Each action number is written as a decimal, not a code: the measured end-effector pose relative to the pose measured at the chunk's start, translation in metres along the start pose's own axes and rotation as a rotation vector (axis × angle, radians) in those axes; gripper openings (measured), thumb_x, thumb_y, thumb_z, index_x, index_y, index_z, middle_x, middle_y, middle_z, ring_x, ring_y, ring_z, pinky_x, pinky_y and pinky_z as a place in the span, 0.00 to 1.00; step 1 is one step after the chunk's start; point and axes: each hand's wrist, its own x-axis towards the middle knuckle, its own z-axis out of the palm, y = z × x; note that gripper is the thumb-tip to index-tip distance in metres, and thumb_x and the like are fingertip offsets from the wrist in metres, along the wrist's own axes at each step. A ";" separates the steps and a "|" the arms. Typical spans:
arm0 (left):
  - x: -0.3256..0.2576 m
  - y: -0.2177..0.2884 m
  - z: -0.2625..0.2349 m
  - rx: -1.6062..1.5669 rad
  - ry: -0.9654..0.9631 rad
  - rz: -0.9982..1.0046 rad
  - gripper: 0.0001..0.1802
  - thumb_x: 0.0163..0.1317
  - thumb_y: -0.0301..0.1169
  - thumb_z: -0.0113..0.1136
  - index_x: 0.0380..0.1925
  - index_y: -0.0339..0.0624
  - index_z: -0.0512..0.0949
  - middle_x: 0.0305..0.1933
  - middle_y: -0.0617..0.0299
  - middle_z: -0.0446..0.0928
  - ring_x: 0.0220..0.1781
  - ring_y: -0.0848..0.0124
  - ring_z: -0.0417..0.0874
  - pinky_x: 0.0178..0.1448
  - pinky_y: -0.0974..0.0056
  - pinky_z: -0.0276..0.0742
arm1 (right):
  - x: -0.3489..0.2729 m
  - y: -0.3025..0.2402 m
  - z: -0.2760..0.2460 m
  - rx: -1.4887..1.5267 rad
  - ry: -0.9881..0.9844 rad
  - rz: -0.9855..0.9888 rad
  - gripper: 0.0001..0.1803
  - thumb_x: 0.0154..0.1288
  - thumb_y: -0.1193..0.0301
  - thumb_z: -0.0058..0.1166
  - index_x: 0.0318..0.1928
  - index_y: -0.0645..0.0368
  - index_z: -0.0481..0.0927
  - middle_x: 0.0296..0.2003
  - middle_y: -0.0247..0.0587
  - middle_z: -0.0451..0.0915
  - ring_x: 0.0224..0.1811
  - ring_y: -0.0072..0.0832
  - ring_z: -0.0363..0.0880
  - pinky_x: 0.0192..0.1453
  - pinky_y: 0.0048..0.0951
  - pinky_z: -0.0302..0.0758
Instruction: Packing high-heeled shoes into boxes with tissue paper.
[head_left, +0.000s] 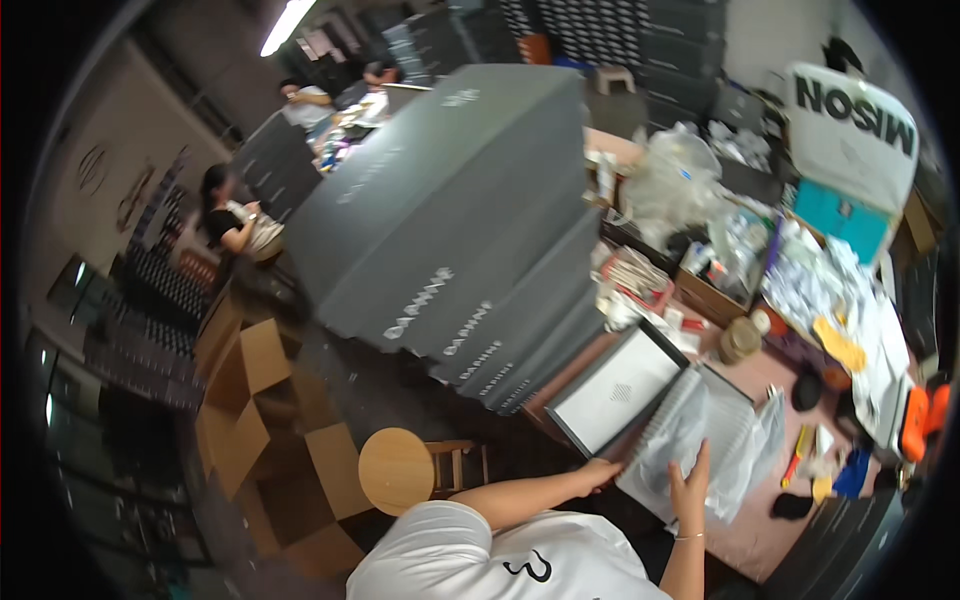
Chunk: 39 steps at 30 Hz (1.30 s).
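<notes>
On the pinkish table, a dark-rimmed box (700, 405) lies largely covered by clear plastic wrapping (672, 440). My right hand (689, 490) rests against this plastic, fingers stretched upward and thumb apart. At the box's lower left corner is my left hand (600, 474); its fingertips are hidden, so its grip does not show. Just beyond, a shallow grey box part (620, 388) shows a white inside with a small dark pattern. More crumpled clear plastic (755, 450) spreads to the right of the wrapped box. What lies beneath the plastic cannot be made out.
A tall stack of grey boxes (450, 220) rises at the table's left. A round wooden stool (396, 470) and open cartons (270, 440) stand on the floor. Farther right are a jar (740, 340), crumpled white paper (835, 290) and an orange tape dispenser (915, 425). A person (238, 222) sits behind.
</notes>
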 end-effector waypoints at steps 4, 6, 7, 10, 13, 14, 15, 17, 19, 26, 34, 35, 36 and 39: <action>-0.002 0.018 0.004 -0.399 -0.015 -0.102 0.19 0.61 0.51 0.60 0.23 0.51 0.73 0.17 0.71 0.63 0.16 0.79 0.60 0.18 0.70 0.55 | 0.006 0.034 0.047 0.061 -0.056 0.094 0.38 0.60 0.70 0.57 0.65 0.76 0.56 0.62 0.69 0.64 0.67 0.56 0.61 0.71 0.41 0.57; -0.012 0.021 0.009 -0.373 -0.001 0.035 0.15 0.60 0.46 0.62 0.25 0.49 0.74 0.18 0.70 0.68 0.16 0.77 0.63 0.19 0.69 0.58 | 0.003 0.052 0.057 0.047 -0.038 0.103 0.36 0.60 0.69 0.57 0.64 0.77 0.59 0.61 0.70 0.65 0.65 0.57 0.62 0.70 0.41 0.58; -0.020 0.027 0.016 -0.387 0.102 0.152 0.14 0.60 0.44 0.62 0.26 0.48 0.75 0.18 0.68 0.69 0.17 0.77 0.65 0.20 0.69 0.60 | 0.003 0.061 0.059 -0.016 -0.078 0.157 0.35 0.60 0.68 0.57 0.62 0.77 0.61 0.59 0.70 0.66 0.64 0.57 0.64 0.69 0.42 0.59; -0.031 0.018 0.026 -0.163 0.438 0.596 0.11 0.63 0.38 0.60 0.29 0.42 0.76 0.20 0.66 0.71 0.20 0.77 0.68 0.25 0.69 0.65 | 0.001 0.061 0.057 -0.202 -0.086 0.278 0.31 0.62 0.63 0.54 0.57 0.77 0.67 0.55 0.70 0.70 0.59 0.59 0.68 0.66 0.44 0.63; -0.103 0.060 0.034 0.172 0.335 0.952 0.07 0.59 0.26 0.63 0.27 0.40 0.74 0.27 0.62 0.73 0.26 0.74 0.72 0.30 0.67 0.69 | 0.001 0.048 0.042 -0.133 -0.115 0.279 0.26 0.63 0.61 0.53 0.51 0.72 0.72 0.48 0.69 0.74 0.52 0.59 0.73 0.57 0.46 0.69; -0.122 0.076 0.038 0.515 0.355 1.151 0.08 0.54 0.26 0.67 0.27 0.40 0.75 0.31 0.56 0.73 0.31 0.63 0.75 0.36 0.62 0.73 | -0.007 0.071 0.052 -0.156 0.040 0.153 0.22 0.62 0.62 0.54 0.47 0.70 0.73 0.42 0.68 0.76 0.47 0.61 0.74 0.52 0.48 0.70; -0.119 0.076 0.039 0.630 0.348 1.265 0.09 0.52 0.26 0.68 0.27 0.41 0.76 0.34 0.54 0.74 0.36 0.58 0.75 0.40 0.59 0.73 | 0.004 0.053 0.044 -0.072 -0.054 0.177 0.21 0.60 0.65 0.54 0.47 0.71 0.73 0.40 0.68 0.77 0.45 0.61 0.75 0.51 0.49 0.71; -0.107 0.064 0.044 0.728 0.329 1.352 0.10 0.48 0.27 0.70 0.27 0.42 0.77 0.45 0.50 0.74 0.51 0.48 0.73 0.53 0.53 0.71 | -0.005 0.054 0.037 0.000 -0.020 0.172 0.18 0.59 0.67 0.53 0.44 0.69 0.74 0.38 0.65 0.77 0.44 0.60 0.75 0.49 0.50 0.70; -0.118 0.078 0.044 0.692 0.340 1.372 0.10 0.49 0.26 0.70 0.26 0.40 0.76 0.52 0.46 0.72 0.58 0.46 0.72 0.58 0.53 0.71 | -0.006 0.028 0.031 0.019 -0.014 0.150 0.16 0.58 0.68 0.52 0.43 0.67 0.74 0.39 0.62 0.76 0.43 0.59 0.74 0.48 0.51 0.70; -0.120 0.075 0.020 0.917 -0.006 1.425 0.07 0.52 0.26 0.67 0.29 0.38 0.78 0.52 0.49 0.75 0.58 0.51 0.74 0.59 0.55 0.72 | 0.001 0.017 0.042 -0.145 -0.361 0.148 0.23 0.57 0.70 0.55 0.53 0.64 0.71 0.49 0.60 0.73 0.52 0.55 0.72 0.55 0.46 0.71; -0.095 0.085 -0.003 0.860 0.396 1.129 0.25 0.59 0.32 0.61 0.55 0.33 0.69 0.63 0.39 0.64 0.64 0.45 0.66 0.65 0.49 0.63 | -0.046 -0.050 -0.105 -0.252 0.161 -0.010 0.34 0.50 0.81 0.57 0.61 0.60 0.68 0.62 0.57 0.63 0.66 0.55 0.59 0.68 0.45 0.59; -0.092 0.099 0.010 0.953 0.337 1.180 0.31 0.59 0.35 0.61 0.59 0.30 0.65 0.65 0.38 0.60 0.66 0.44 0.62 0.68 0.47 0.58 | -0.055 -0.040 -0.121 -0.282 0.183 0.057 0.36 0.50 0.82 0.57 0.63 0.59 0.66 0.63 0.58 0.61 0.66 0.55 0.59 0.68 0.45 0.59; -0.086 0.116 0.025 1.047 0.268 1.229 0.37 0.58 0.38 0.62 0.62 0.28 0.60 0.68 0.37 0.56 0.69 0.43 0.58 0.70 0.46 0.54 | -0.062 -0.029 -0.134 -0.313 0.206 0.126 0.38 0.50 0.83 0.56 0.64 0.59 0.64 0.64 0.58 0.59 0.66 0.56 0.58 0.69 0.45 0.58; -0.056 0.149 0.068 1.426 0.059 1.277 0.43 0.56 0.47 0.62 0.61 0.25 0.59 0.68 0.36 0.56 0.72 0.45 0.53 0.74 0.43 0.45 | -0.085 -0.010 -0.139 -0.389 0.103 0.258 0.47 0.46 0.82 0.63 0.68 0.57 0.57 0.67 0.62 0.53 0.67 0.58 0.56 0.69 0.45 0.58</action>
